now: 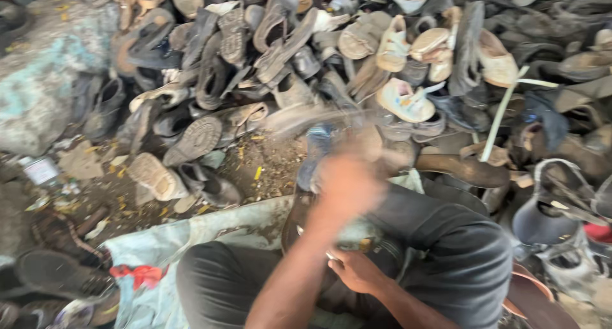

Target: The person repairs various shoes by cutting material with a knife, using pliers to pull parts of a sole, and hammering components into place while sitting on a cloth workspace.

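Lower centre of the head view: person sits with dark-trousered knees up, both hands working over the lap.

Left hand (347, 185) is raised mid-frame, heavily motion-blurred. It seems to carry or swing something long and pale, a streak running up-left from it, but I cannot tell what, nor whether the fingers are clamped or loose.

Right hand (357, 271) sits low, just below the left forearm, fingers curled round the edge of a dark worn shoe (306, 224) that rests on the lap between the knees. Grip looks narrow, pinching near the sole rim; a small metallic bit shows by the fingertips, too small to identify.

Handling judgement: the shoe looks like worn rubber or leather, light, floppy in the upper, stiffer in the sole. Dusty rather than slippery, not fragile. Best hold is the sole edge or heel, where it will not fold.

Around it:
- huge pile of old shoes (382, 61) and sandals fills the upper half and right side
- pale child's shoe (405, 99) upper centre-right
- white strip (503, 112) leaning diagonally at right
- light sandal sole (156, 176) on dirt, centre-left
- grey-blue cloth sheet (210, 230) under the legs, red scrap (137, 275) at lower left
- blue-grey sack (44, 80) upper left
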{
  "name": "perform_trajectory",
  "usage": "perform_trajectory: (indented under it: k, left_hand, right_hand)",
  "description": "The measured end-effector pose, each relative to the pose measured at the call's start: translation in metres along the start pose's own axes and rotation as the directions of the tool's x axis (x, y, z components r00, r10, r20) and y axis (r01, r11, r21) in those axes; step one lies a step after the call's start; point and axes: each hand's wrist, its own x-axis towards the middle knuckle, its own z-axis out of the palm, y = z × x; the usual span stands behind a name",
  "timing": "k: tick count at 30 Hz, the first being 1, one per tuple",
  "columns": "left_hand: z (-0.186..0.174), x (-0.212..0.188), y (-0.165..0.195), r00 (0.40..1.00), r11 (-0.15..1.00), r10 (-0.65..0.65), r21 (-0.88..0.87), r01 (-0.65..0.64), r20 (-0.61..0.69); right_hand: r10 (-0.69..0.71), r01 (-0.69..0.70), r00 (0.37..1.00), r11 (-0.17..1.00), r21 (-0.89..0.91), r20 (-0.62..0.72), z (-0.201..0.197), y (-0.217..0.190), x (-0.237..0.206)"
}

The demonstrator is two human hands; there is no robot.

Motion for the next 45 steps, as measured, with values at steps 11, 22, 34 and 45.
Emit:
perform_trajectory:
  k: [11,22,34,45]
  left_hand:
    - [0.027,-0.057,-0.108,0.888,0.883,-0.452,-0.094,0.459,0.089]
    - [0.098,-0.141,-0.256,0.858,0.786,-0.514,-0.394,0.477,0.014]
    - [-0.103,-0.32,-0.364,0.676,0.707,-0.707,-0.227,0.67,-0.208]
    - [-0.074,-0.196,-0.302,0.593,0.614,-0.786,-0.334,0.715,-0.175]
  right_hand:
    - [-0.081,0.082,0.996,0.996,0.031,-0.047,-0.008,-0.012,-0.008]
    - [0.138,-0.099,0.969,0.977,0.19,-0.205,-0.033,-0.023,-0.007]
    - [0.229,-0.15,0.934,0.947,0.283,-0.272,-0.047,-0.019,-0.006]
    - [0.078,-0.037,0.975,0.981,0.191,-0.209,-0.014,-0.005,0.01]
